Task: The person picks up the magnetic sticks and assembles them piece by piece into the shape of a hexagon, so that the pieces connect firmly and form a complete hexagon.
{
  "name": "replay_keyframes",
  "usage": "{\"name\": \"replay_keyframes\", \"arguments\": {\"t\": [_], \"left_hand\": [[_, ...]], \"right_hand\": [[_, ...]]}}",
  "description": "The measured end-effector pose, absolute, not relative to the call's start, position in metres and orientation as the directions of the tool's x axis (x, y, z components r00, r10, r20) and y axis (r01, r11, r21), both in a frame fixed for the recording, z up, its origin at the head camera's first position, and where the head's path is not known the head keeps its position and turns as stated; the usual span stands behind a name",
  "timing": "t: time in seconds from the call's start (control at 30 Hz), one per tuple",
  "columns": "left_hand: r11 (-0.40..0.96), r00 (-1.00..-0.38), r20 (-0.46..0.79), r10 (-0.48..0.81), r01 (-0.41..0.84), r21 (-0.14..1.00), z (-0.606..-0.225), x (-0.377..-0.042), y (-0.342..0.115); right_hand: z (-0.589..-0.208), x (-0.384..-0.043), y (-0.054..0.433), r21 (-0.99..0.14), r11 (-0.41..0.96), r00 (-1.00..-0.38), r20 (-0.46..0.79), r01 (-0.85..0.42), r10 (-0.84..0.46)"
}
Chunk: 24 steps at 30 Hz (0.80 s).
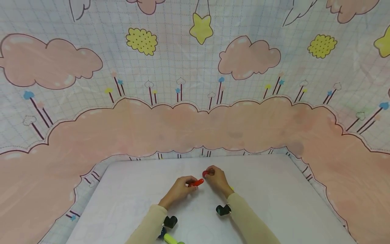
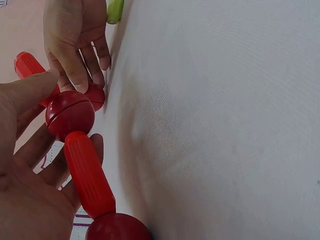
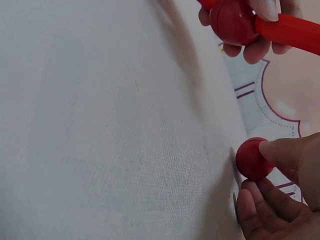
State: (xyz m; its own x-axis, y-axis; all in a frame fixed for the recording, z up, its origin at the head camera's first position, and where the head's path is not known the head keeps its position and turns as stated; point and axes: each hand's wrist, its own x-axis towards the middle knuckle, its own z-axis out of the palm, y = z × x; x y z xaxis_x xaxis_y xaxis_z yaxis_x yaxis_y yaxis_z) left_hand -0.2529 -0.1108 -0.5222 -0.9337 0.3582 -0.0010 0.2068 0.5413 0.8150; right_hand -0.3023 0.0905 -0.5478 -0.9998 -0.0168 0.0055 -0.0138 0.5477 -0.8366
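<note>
Left grip: the left hand point(image 1: 180, 188) has thumb and fingers closed round a joined red piece, sticks and balls in a row, pressing near its middle ball point(image 2: 70, 117).
Joined piece: held up off the table; one red stick point(image 2: 90, 175) runs from the middle ball to an end ball point(image 2: 117, 227), while the far stick point(image 2: 27, 65) ends bare.
Right grip: the right hand point(image 1: 217, 179) pinches a single red ball point(image 3: 252, 160), thumb on one side, fingers on the other.
Gap: the single ball is just beside the joined piece but apart from it, as the right wrist view shows.
Step in hand: likely building up the red piece, with one more ball being brought to it.
Next move: probably calls for lining the ball up with the bare stick end and pushing them together, left hand steady; how they lock cannot be told.
Near the sleeves: a lime stick point(image 1: 170, 239) by the left sleeve point(image 1: 149, 223); a bit of yellow point(image 1: 232, 188) partly hidden behind the right wrist.
Around: white table point(image 1: 128, 203), cloud-patterned cloth point(image 1: 182, 128) beyond.
</note>
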Motion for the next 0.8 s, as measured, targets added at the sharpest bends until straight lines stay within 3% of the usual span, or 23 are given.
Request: {"name": "replay_keyframes", "arguments": {"t": [0.8], "left_hand": [[0.536,-0.94,0.014,0.341,0.206,0.819,-0.523,-0.252,-0.114]], "right_hand": [[-0.503,-0.272,0.12,-0.847,0.517,-0.992,0.122,-0.127,-0.044]]}}
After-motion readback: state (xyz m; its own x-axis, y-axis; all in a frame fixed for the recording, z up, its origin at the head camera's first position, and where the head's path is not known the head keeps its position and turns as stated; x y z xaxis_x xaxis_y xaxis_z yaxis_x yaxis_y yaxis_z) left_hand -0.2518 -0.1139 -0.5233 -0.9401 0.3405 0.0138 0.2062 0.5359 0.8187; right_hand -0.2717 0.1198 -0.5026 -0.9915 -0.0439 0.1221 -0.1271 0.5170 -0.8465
